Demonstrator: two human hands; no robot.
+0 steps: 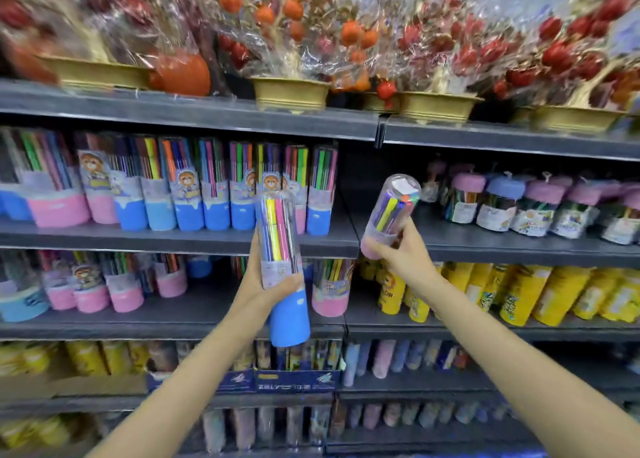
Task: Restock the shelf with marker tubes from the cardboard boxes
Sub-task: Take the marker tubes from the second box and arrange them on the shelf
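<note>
- Before dark grey shop shelving (180, 239), several tiers, wrapped fruit ornaments (291, 17) on top tier
- left hand (268, 284) curled round blue-based marker tube (282, 267); upright, in front of second shelf's tube row (166, 187)
- right hand (398, 246) grips pink-based marker tube (391, 215); tilted, cap toward shelf gap
- yellow tubes (519, 291) lower right; frame edges blurred

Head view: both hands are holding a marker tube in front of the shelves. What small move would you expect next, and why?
Probably the right hand sets its pink-based tube upright in the bare stretch of shelf just right of the row of matching tubes. That tube is tilted toward the gap and nearest it, while the left hand holds the blue-based tube lower, in front of the shelf below.
</note>
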